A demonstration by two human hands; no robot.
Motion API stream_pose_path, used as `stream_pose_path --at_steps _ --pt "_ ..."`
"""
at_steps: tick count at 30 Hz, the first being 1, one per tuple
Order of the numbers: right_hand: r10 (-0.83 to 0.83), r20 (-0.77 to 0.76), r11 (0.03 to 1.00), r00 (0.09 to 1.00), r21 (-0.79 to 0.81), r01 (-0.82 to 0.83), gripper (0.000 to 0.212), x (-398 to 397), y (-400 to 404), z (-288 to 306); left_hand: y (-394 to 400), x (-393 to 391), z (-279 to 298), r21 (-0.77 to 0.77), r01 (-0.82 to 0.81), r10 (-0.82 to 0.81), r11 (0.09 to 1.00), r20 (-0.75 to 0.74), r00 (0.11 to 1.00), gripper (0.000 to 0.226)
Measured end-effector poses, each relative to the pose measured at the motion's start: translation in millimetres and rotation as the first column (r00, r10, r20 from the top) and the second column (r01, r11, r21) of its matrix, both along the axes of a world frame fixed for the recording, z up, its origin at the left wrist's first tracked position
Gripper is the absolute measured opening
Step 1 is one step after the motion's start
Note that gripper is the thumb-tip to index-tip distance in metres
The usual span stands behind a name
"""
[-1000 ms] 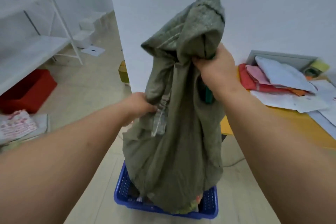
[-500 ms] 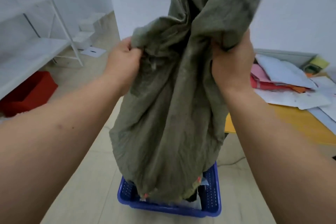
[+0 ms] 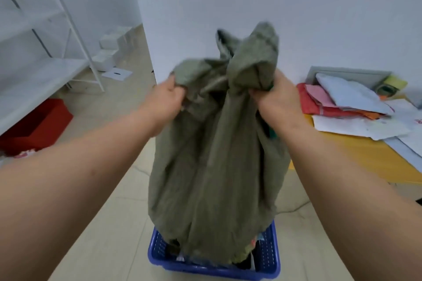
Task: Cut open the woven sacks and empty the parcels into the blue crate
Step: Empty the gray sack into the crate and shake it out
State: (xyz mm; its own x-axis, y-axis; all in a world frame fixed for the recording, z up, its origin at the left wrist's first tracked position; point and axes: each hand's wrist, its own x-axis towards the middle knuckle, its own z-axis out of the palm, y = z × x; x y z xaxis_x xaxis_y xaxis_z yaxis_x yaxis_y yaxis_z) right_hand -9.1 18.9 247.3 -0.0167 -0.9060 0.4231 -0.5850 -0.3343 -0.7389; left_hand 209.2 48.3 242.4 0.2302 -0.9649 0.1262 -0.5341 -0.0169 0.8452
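Both hands grip the bunched upper end of the olive-green woven sack (image 3: 212, 166): left hand (image 3: 165, 100) w/ fingers closed on its left fold, right hand (image 3: 277, 100) w/ fingers clenched on the right. Sack hangs upside down (mouth end low), its bottom edge inside the blue perforated plastic crate (image 3: 269, 255) on the floor. Parcels barely visible in the crate; flat mailers (image 3: 347, 96) lie stacked on the yellow surface (image 3: 365, 157) at right.

Both forearms bare, no sleeves, no watch; left hand (image 3: 164, 100), right hand (image 3: 277, 100) ungloved.

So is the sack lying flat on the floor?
No, both hands, left and right, hold the sack up over the blue crate.
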Motion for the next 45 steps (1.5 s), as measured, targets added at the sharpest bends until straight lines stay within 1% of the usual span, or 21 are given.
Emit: stream_pose_path --at_steps 2,4,6,7,8,10,12,14,16,19,23,25,27,29,31,33,35,37,41,43,45 --pt "-0.065 0.229 0.963 0.971 -0.241 0.121 0.029 0 5 19 -6 2 20 -0.202 -0.143 0.106 0.969 -0.183 0.977 0.036" --pt "-0.001 0.257 0.959 0.966 -0.273 0.073 0.028 2 8 21 -9 2 22 -0.271 -0.051 0.006 0.961 -0.163 0.987 0.043" --pt "0.101 -0.053 0.995 0.993 0.014 -0.100 0.027 5 9 4 5 -5 2 -0.014 0.206 -0.205 0.978 0.064 0.977 0.056" --pt "0.129 -0.140 0.984 0.982 0.143 -0.108 0.026 4 7 -6 12 -5 -10 0.137 0.278 -0.297 0.951 0.146 0.944 0.065" --pt "0.097 -0.118 0.981 0.988 0.179 -0.075 0.025 2 7 -7 15 -2 -17 0.200 0.273 -0.309 0.941 0.175 0.935 0.071" --pt "-0.029 0.066 0.999 0.997 0.023 0.028 0.024 -1 8 5 14 -1 -16 0.077 0.188 -0.189 0.979 0.008 0.982 0.069" --pt "-0.015 0.164 0.994 0.986 -0.106 0.033 0.027 1 10 18 7 -2 -8 -0.047 0.068 -0.076 0.997 -0.201 0.977 0.062" --pt "0.066 0.023 0.998 0.998 0.002 -0.067 0.031 3 10 16 5 -6 -4 -0.055 -0.037 0.022 0.998 -0.255 0.967 0.055" --pt "0.136 -0.115 0.971 0.984 0.215 -0.109 0.033 4 8 3 6 -8 -9 0.007 -0.118 0.118 0.993 -0.121 0.986 0.060" --pt "0.119 -0.068 0.940 0.991 0.330 -0.091 0.046 0 11 -9 6 4 -25 0.122 -0.237 0.227 0.964 0.091 0.970 0.070" --pt "0.100 0.017 0.913 0.995 0.395 -0.098 0.047 -2 15 -12 8 11 -30 0.151 -0.210 0.197 0.966 0.096 0.976 0.033" --pt "0.087 -0.010 0.947 0.996 0.312 -0.079 0.041 3 14 3 3 6 -9 0.062 -0.206 0.207 0.977 -0.005 0.978 0.027" --pt "0.012 -0.063 0.996 0.998 0.088 -0.007 0.037 10 15 30 -2 -1 29 -0.108 -0.192 0.186 0.975 -0.061 0.981 0.032" --pt "-0.054 0.086 0.984 0.995 -0.166 0.068 0.034 19 22 60 -2 -11 69 -0.333 -0.164 0.145 0.929 -0.081 0.986 0.026" --pt "-0.010 0.241 0.941 0.970 -0.326 0.091 0.033 23 29 71 2 -19 88 -0.478 -0.137 0.135 0.868 -0.039 0.990 0.012" --pt "0.018 0.029 0.973 0.999 -0.232 -0.010 0.033 25 28 51 2 -16 71 -0.346 -0.110 0.149 0.932 0.088 0.985 0.015" --pt "0.095 -0.232 0.994 0.968 0.066 -0.082 0.030 22 21 23 6 -6 40 -0.108 -0.086 0.099 0.990 0.119 0.988 0.020" --pt "0.039 -0.168 0.999 0.985 0.026 -0.035 0.029 16 16 26 12 4 33 -0.102 -0.098 0.104 0.990 0.051 0.993 0.025" --pt "-0.103 0.124 0.955 0.987 -0.265 0.133 0.028 11 23 60 7 -4 68 -0.374 -0.111 0.077 0.921 -0.104 0.992 0.024" --pt "-0.119 0.060 0.959 0.991 -0.250 0.131 0.031 9 26 45 9 -8 66 -0.401 -0.068 0.042 0.913 -0.073 0.996 0.030" --pt "0.017 -0.155 0.999 0.988 -0.027 -0.022 0.030 8 26 21 12 -7 48 -0.272 0.028 -0.019 0.962 0.034 0.999 0.037"
